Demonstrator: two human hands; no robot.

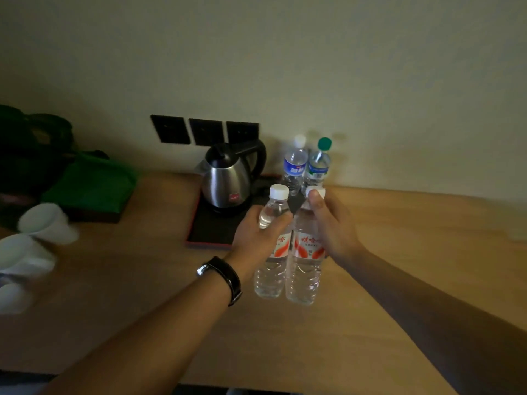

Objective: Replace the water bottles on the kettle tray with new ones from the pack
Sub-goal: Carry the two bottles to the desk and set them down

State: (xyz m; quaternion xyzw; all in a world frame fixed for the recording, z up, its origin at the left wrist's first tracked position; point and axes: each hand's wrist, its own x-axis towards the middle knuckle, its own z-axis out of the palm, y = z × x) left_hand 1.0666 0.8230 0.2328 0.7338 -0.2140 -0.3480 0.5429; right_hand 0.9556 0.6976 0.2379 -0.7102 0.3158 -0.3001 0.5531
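— Holding two red-labelled bottles (305,252) upright: why?
— Each is clasped in one hand's grip, left hand (256,232) and right hand (333,223), above the worktop (413,252), probably so the tray (205,232), where old bottles (296,163) stand, can be restocked.

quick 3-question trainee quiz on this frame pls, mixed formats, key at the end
1. True or false: the left hand grips a red-labelled bottle by its neck.
2. Which cap is green? A: the bottle with the blue label. B: the bottle right of it.
3. Fill in: the steel kettle stands on a black ____.

Key: 1 true. 2 B. 3 tray. The right hand holds the second red-labelled bottle near its cap.
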